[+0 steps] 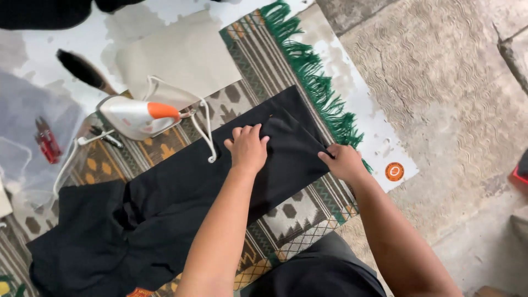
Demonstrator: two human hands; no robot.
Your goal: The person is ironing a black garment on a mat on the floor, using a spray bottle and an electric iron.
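Observation:
A black garment (181, 181) lies spread across a patterned rug with a green fringe (258, 60). My left hand (247, 147) presses flat on the garment's upper end, fingers together on the cloth. My right hand (342, 161) pinches the garment's right edge near the fringe. A white and orange iron (137, 116) stands on the rug to the left of my hands, its white cord (206, 129) looping across the garment's edge.
A beige cloth (176, 55) lies beyond the iron. Red pliers (47, 142) sit at the far left, with a dark brush (82, 69) above them. An orange round lid (394, 171) lies on the white sheet at the right. Bare concrete floor (440, 82) lies to the right.

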